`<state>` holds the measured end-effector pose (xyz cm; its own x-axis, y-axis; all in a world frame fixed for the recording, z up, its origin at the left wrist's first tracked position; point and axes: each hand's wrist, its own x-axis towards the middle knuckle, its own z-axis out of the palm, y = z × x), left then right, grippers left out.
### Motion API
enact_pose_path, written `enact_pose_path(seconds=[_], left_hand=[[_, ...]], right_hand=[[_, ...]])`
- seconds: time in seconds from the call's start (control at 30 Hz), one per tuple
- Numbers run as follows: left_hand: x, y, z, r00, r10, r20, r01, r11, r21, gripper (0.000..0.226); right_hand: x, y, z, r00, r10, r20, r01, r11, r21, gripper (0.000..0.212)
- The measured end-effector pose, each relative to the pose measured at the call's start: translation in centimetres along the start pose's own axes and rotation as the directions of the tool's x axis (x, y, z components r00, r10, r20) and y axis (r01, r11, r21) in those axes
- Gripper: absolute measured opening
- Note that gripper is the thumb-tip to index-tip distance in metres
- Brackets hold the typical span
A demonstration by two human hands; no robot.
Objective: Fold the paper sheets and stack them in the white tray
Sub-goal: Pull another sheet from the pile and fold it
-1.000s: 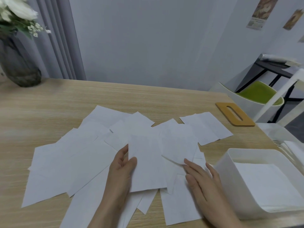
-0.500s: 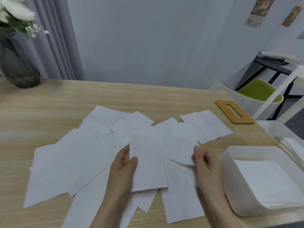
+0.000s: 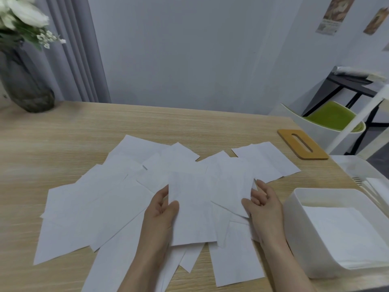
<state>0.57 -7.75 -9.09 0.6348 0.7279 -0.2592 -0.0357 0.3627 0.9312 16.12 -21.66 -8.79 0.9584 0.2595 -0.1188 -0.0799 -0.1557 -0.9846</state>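
Several white paper sheets point(image 3: 101, 207) lie scattered and overlapping across the wooden table point(image 3: 147, 127). My left hand point(image 3: 161, 209) pinches the left edge of one upright sheet point(image 3: 191, 209) in the middle, thumb on top. My right hand point(image 3: 264, 203) grips the right edge of a neighbouring sheet point(image 3: 231, 186), which overlaps the first one. The white tray point(image 3: 294, 228) stands at the right near the table's front edge, with folded white paper point(image 3: 345, 232) lying flat inside it.
A dark glass vase point(image 3: 25, 85) of white flowers stands at the far left corner. A wooden coaster-like board point(image 3: 303, 145) lies at the far right edge. Beyond it are a green-seated chair point(image 3: 330, 119) and a white bin point(image 3: 357, 171).
My right hand has lifted off the lower sheets, moved up and away from me, and taken hold of a sheet's right edge. My left hand keeps its hold on the middle sheet.
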Motion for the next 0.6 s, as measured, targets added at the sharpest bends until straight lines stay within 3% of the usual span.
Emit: enact_pose_path(seconds=[0.2,0.3,0.4,0.6], left_hand=[[-0.22,0.18,-0.05,1.0,-0.009,0.011,0.009,0.999,0.036,0.037],[-0.19,0.16,-0.06,1.0,-0.007,0.02,0.007,0.999,0.039,0.037],[-0.19,0.26,-0.05,0.999,0.0,0.032,-0.001,0.999,0.033,0.033],[-0.16,0.17,-0.22,1.0,-0.006,0.024,0.006,1.0,0.016,0.023]], right_hand=[[0.01,0.19,-0.12,0.996,-0.087,0.025,0.089,0.994,-0.071,0.049],[0.04,0.27,-0.27,0.993,-0.103,0.05,0.107,0.991,-0.086,0.032],[0.48,0.5,-0.36,0.996,-0.085,0.003,0.085,0.992,-0.089,0.012],[0.35,0.36,-0.07,0.998,0.03,0.062,-0.02,0.99,-0.142,0.013]])
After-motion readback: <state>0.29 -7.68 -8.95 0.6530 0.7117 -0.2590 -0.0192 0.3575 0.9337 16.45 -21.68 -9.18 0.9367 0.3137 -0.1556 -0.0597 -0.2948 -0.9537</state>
